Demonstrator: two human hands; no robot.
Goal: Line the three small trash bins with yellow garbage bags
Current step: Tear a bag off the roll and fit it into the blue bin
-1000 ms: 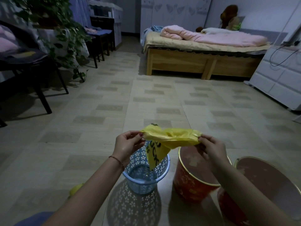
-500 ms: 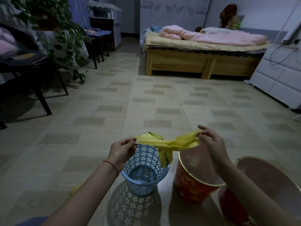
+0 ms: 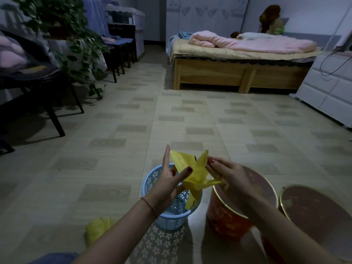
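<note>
Three small bins stand in a row on the tiled floor [image 3: 114, 168] at the near edge of the scene: a perforated blue basket [image 3: 152, 180] at left, a red bucket with a gold rim [image 3: 226, 221] in the middle, and a second red bucket [image 3: 312, 210] at right, touching or nearly touching its neighbour. None of the three carries a liner. One crumpled yellow garbage bag [image 3: 192, 178] is held in the air above the gap between the blue basket and the middle bucket, with a loose tail hanging down into the mouth of the basket. The left hand [image 3: 167, 181] has its index finger extended upward and its thumb laid across the plastic; the other fingers are partly hidden, so the exact grasp cannot be told, though the film passes between thumb and fingers. The right hand [image 3: 226, 176] pinches the opposite part of the bag between thumb and curled fingers. A red cord bracelet [image 3: 150, 205] circles the left wrist. A second yellow bundle [image 3: 99, 229] lies on the floor, near left of the basket. Far right stands a wooden bed [image 3: 238, 73] with pink bedding; far left, a dark chair [image 3: 38, 79] and a trailing plant [image 3: 66, 35].
</note>
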